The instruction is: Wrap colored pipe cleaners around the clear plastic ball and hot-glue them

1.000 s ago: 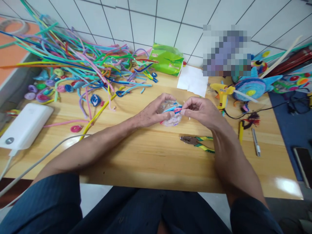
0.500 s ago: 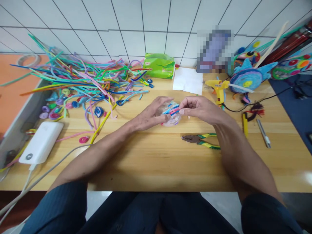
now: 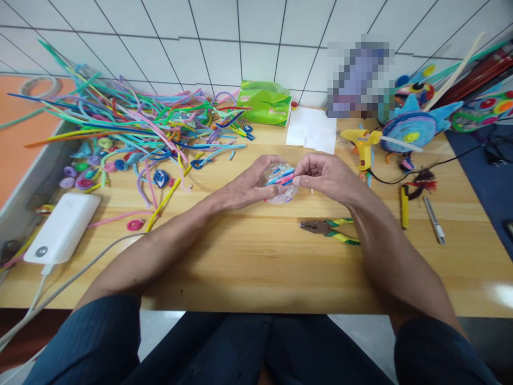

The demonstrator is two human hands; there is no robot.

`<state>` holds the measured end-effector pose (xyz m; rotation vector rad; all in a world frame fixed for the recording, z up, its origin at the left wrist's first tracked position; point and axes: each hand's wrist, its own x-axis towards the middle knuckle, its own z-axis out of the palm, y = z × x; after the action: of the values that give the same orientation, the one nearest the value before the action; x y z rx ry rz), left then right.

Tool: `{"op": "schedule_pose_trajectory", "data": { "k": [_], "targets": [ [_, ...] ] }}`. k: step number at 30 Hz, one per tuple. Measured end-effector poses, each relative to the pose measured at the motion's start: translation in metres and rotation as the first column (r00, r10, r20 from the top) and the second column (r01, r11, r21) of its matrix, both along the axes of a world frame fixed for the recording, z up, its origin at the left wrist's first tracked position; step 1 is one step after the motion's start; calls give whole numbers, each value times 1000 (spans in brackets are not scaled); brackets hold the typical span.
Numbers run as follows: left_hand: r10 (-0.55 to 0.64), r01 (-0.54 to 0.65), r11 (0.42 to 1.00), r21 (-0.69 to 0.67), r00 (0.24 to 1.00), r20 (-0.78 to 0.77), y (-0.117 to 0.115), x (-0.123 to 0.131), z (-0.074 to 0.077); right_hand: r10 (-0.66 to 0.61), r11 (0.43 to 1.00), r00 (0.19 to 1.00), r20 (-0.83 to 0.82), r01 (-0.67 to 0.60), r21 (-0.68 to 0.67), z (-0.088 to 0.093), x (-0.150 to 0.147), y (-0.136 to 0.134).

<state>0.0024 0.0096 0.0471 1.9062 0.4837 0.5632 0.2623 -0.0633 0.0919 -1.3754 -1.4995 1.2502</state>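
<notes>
At the middle of the table, a clear, round, plastic-looking piece (image 3: pixel 276 199) has blue, pink and white pipe cleaner strips across it. My left hand (image 3: pixel 256 184) grips it from the left, fingers behind and thumb in front. With thumb and index finger, my right hand (image 3: pixel 318 174) pinches at the right end of a pink and blue pipe cleaner strip (image 3: pixel 286 178) on the round piece. My fingers hide part of its rim and the pinched end. Pliers (image 3: pixel 320 228) with green and yellow handles lie below my right hand, partly behind the forearm.
A heap of pipe cleaners (image 3: pixel 152 125) spreads over the back left, beside small coils and a white power bank (image 3: pixel 63 227). A green tissue pack (image 3: pixel 264 102), white paper (image 3: pixel 311 131), yellow glue gun (image 3: pixel 363 143), blue fish craft (image 3: pixel 409 131), cutter (image 3: pixel 404 206) and pen (image 3: pixel 434 220) surround the workspace.
The camera view has shifted slightly. Both hands stay around the round piece in nearly the same pose, with only a slight movement of the right fingers at the strip.
</notes>
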Motion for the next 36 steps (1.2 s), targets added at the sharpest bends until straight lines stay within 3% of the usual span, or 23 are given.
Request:
{"op": "schedule_pose_trajectory", "data": {
  "k": [8,19,24,30,36],
  "targets": [
    [-15,15,1000,-13,1000,10,2,0,0,-15,1000,1000,20,15,-6,2,0,-1],
    [-173,172,985,-23,984,-37,23,-7,3,-29,1000,999,22,29,-5,3,0,0],
    [-233,229,965,-129,972,-19,26,-8,10,-31,1000,999,34,31,-1,4,-2,-1],
    [-60,55,992,-116,998,-36,9,-2,12,-20,1000,999,42,20,6,6,-14,-7],
    [27,-27,996,-87,1000,-3,1,4,5,-29,998,999,46,26,58,7,-12,-8]
  ]
}}
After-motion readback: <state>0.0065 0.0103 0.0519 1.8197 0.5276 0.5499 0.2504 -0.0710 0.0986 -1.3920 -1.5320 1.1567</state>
